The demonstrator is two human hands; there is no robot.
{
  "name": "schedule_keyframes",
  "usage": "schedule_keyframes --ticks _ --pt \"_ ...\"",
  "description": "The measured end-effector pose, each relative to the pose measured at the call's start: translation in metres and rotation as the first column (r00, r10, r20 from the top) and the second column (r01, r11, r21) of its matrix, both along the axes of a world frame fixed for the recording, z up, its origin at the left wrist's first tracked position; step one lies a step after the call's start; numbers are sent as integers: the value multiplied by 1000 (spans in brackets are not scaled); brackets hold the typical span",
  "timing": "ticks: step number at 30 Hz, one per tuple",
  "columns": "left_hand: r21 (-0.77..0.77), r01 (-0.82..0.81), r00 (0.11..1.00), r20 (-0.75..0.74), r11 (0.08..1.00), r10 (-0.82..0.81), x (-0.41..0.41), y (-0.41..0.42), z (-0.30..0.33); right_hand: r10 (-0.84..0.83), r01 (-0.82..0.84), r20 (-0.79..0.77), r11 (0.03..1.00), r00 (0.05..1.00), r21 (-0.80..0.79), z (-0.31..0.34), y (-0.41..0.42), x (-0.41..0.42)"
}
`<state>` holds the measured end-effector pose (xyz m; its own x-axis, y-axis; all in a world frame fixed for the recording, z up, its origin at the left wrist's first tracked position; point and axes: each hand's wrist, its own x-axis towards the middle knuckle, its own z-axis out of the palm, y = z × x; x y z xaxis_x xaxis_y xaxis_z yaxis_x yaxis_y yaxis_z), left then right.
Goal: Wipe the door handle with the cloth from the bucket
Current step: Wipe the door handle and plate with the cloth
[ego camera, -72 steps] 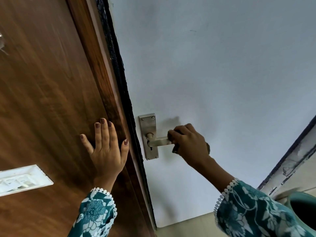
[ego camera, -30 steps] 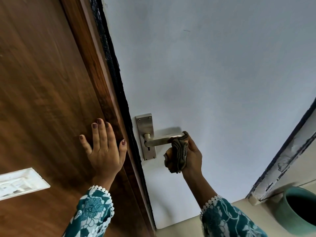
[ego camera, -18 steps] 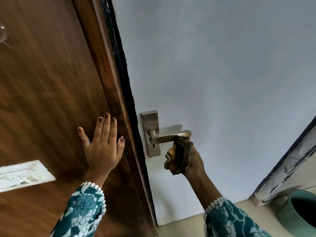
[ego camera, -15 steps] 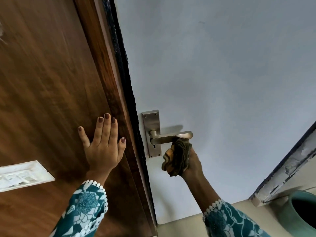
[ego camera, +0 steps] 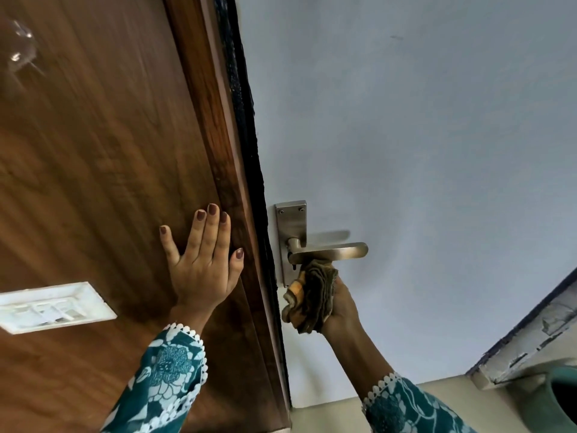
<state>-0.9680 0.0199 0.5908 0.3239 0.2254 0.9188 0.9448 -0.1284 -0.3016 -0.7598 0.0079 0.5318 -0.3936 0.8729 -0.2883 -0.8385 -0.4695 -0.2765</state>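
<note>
A brushed-metal lever door handle (ego camera: 331,252) on a rectangular backplate (ego camera: 291,223) sits on the pale grey door (ego camera: 421,151). My right hand (ego camera: 342,303) is just below the lever, gripping a bunched brown and orange cloth (ego camera: 309,295). The cloth's top touches the underside of the lever near the spindle. My left hand (ego camera: 204,264) lies flat with fingers spread on the brown wooden panel (ego camera: 93,182), beside the door's edge. Both sleeves are teal with a white floral print.
A white switch plate (ego camera: 50,306) is set in the wooden panel at the left. The rim of a teal bucket (ego camera: 559,401) shows at the bottom right, beside a chipped white door frame (ego camera: 530,335). Beige floor lies below the door.
My right hand came off the lever's top and dropped beneath it with the cloth. It has since slid left along the underside, from the lever's tip toward the backplate. My left hand stayed put.
</note>
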Motion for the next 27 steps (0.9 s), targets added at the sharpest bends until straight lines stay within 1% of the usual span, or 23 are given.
schedule_keyframes --ticks 4,7,9,12,13,15,16,17,18,19,20,22,23,24,25,26,27 --pt "-2 -5 1000 -3 1000 5 0 0 0 65 -68 -45 996 997 -58 13 -9 -22" --pt "-7 -12 1000 -5 1000 12 0 0 0 34 -40 -62 993 998 -109 14 -9 -31" --pt "-17 -20 1000 -1 1000 20 0 -1 0 51 -53 -26 994 998 -100 16 -9 -31" --pt "-24 -12 1000 5 1000 13 0 -1 1 128 -128 91 992 988 -17 33 -22 -34" --pt "-28 -11 1000 6 1000 11 0 -2 1 120 -126 159 991 980 31 37 -25 -35" --pt "-40 -8 1000 12 999 8 0 -3 1 8 -63 377 989 926 136 47 -32 -30" --pt "-44 -5 1000 15 999 5 0 -3 1 -89 -24 510 977 855 211 52 -37 -23" --pt "-46 -1 1000 18 999 2 0 -4 0 -196 3 628 955 753 295 57 -43 -15" --pt "-47 2 1000 22 999 -1 0 -3 1 -306 20 716 926 628 378 55 -47 -4" --pt "-46 4 1000 26 999 -3 0 -3 0 -411 39 762 890 501 455 54 -52 8" --pt "-41 5 1000 30 999 -3 0 -3 0 -506 70 783 852 361 519 50 -56 19" --pt "-32 2 999 45 999 -1 2 -2 0 -648 163 758 758 78 632 47 -62 42" --pt "-29 1 999 53 1000 0 3 -1 0 -680 215 733 711 -30 669 47 -61 51" --pt "-27 0 998 60 1000 2 4 -1 -1 -697 247 707 669 -119 701 47 -58 59" --pt "-27 0 998 64 1000 2 4 -2 -1 -701 240 686 644 -193 726 46 -53 64" --pt "-29 3 998 68 1000 -1 4 -2 -2 -697 201 666 635 -266 745 45 -48 65" --pt "-29 5 998 70 1000 -3 4 -2 -2 -694 154 645 634 -320 758 42 -42 64"
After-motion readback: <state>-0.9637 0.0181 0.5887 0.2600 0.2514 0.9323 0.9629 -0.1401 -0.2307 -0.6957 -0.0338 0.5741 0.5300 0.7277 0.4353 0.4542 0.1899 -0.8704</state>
